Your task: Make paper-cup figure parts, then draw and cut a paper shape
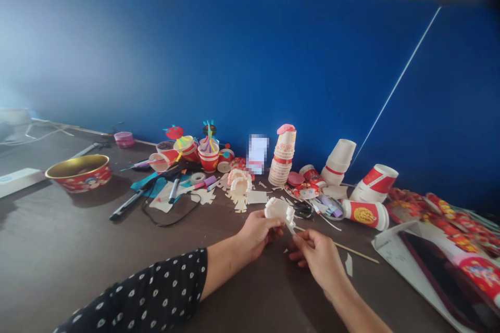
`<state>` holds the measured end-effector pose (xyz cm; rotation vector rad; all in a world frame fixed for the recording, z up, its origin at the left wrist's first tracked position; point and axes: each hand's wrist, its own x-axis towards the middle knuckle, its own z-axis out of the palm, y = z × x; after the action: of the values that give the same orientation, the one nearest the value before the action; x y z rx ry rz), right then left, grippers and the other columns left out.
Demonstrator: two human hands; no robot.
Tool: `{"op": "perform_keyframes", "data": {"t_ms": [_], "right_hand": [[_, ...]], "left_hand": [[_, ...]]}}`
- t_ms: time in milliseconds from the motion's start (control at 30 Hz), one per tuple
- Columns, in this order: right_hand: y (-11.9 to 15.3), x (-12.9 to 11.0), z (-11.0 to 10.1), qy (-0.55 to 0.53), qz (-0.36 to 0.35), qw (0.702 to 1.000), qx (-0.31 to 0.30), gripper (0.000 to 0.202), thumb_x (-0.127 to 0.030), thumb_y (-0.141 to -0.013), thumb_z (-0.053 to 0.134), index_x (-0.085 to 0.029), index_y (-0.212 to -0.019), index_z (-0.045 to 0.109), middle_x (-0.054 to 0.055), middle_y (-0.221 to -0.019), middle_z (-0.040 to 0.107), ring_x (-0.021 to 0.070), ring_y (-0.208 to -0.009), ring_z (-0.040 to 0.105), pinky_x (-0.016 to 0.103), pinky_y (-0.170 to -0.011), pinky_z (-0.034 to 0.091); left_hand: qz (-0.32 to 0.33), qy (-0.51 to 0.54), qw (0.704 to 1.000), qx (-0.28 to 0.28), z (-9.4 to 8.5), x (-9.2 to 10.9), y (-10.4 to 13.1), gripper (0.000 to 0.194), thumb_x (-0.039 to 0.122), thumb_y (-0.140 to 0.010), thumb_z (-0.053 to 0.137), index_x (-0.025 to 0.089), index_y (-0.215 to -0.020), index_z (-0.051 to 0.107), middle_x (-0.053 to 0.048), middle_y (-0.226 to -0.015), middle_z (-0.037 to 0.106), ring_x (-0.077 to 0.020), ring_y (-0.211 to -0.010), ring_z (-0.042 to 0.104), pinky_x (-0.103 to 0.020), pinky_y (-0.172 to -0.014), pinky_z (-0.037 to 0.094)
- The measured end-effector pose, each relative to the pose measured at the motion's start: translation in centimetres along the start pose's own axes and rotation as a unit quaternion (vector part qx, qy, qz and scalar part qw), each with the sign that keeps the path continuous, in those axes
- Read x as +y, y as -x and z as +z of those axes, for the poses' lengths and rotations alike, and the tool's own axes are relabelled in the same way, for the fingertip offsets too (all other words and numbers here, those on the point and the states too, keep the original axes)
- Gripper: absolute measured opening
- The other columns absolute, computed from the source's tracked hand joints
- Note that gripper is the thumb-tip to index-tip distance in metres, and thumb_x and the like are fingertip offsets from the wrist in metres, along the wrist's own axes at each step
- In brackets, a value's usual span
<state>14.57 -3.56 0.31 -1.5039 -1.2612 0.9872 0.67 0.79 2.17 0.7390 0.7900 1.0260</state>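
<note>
A white paper cup cut into curled strips [278, 210] sits above the dark table, its cut edge turned outward. My left hand [254, 233] is closed on its near side, thumb across the wall. From the right, my right hand [318, 254] pinches one narrow white strip hanging off the cup; its fingertips are partly hidden. Just past the right hand lies a thin wooden stick [357, 253], with a small white paper scrap [349, 264] near it. Beyond my left hand are another cut paper cup [239, 184] and a white paper piece [258, 197].
A stack of paper cups [280, 158] stands by the blue partition [219, 62]. To the left are decorated red cups [209, 156], markers [174, 191], a black cable [172, 226] and a gold-rimmed bowl [80, 177]. On the right rest tipped cups [365, 214] and a dark phone-like device [441, 276].
</note>
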Motion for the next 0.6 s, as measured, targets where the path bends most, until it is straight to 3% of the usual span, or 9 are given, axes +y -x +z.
{"op": "perform_keyframes", "data": {"t_ms": [300,600], "right_hand": [[0.06,0.14,-0.42,0.120,-0.057,0.991,0.025,0.034,-0.050,-0.074,0.052,-0.020,-0.057,0.048,-0.001,-0.046,0.058,0.0172,-0.040,0.060,0.023,-0.039,0.040],[0.09,0.14,-0.45,0.183,-0.117,0.976,0.002,0.033,-0.046,-0.079,0.045,-0.021,-0.058,0.046,-0.003,-0.043,0.053,0.0156,-0.040,0.056,0.022,-0.043,0.039]], "left_hand": [[-0.010,-0.018,1.000,-0.022,0.16,-0.21,0.26,0.014,0.011,-0.052,0.068,0.009,-0.062,0.059,-0.001,-0.054,0.056,-0.0065,-0.043,0.047,-0.020,-0.044,0.033],[-0.018,-0.023,0.998,-0.051,0.25,-0.25,0.42,0.017,0.011,-0.051,0.067,0.008,-0.065,0.060,-0.003,-0.056,0.058,-0.0069,-0.041,0.047,-0.021,-0.045,0.035]]}}
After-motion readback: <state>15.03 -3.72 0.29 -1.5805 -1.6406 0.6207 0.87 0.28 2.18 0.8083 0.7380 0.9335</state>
